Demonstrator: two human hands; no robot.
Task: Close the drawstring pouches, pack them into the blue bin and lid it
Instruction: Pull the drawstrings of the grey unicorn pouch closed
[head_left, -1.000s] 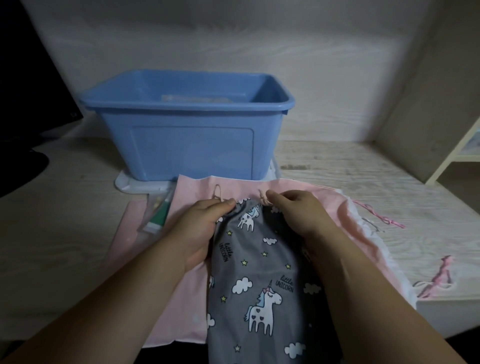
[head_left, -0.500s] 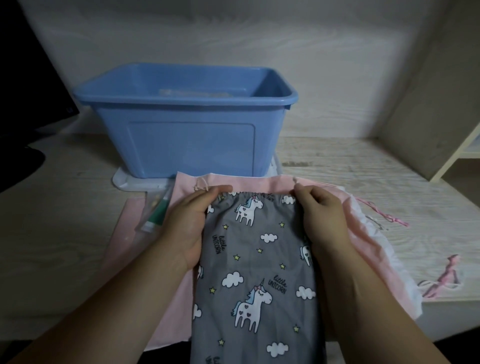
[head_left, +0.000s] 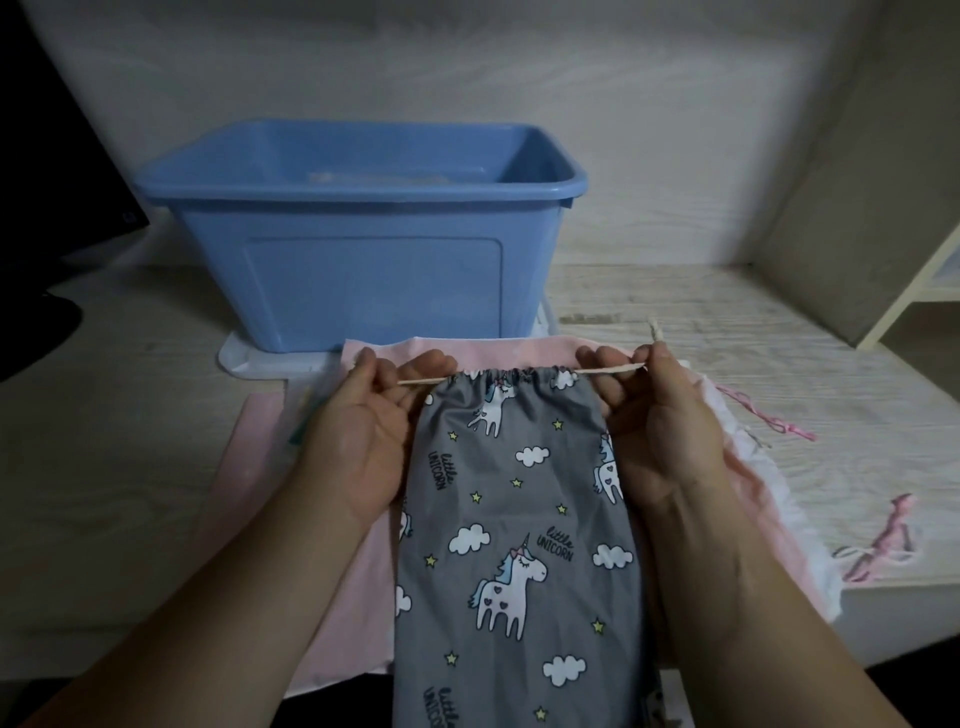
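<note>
Grey unicorn pouch (head_left: 514, 493) lies on a pink pouch (head_left: 332, 571), long axis running from the near table edge toward the blue bin (head_left: 363, 280), mouth at the far end. The cord (head_left: 610, 370) crosses that axis at right angles and leaves the gathered hem on both sides. Left hand (head_left: 363, 431) pinches the left run and right hand (head_left: 660, 431) pinches the right run, fingers curled, cord taut. The mouth sits midway between the two grips, neither hand nearer. Judgement: the closing pull goes straight outward along the cord line. The hem looks partly cinched; how much opening remains cannot be told. The bin stands open just beyond the mouth.
</note>
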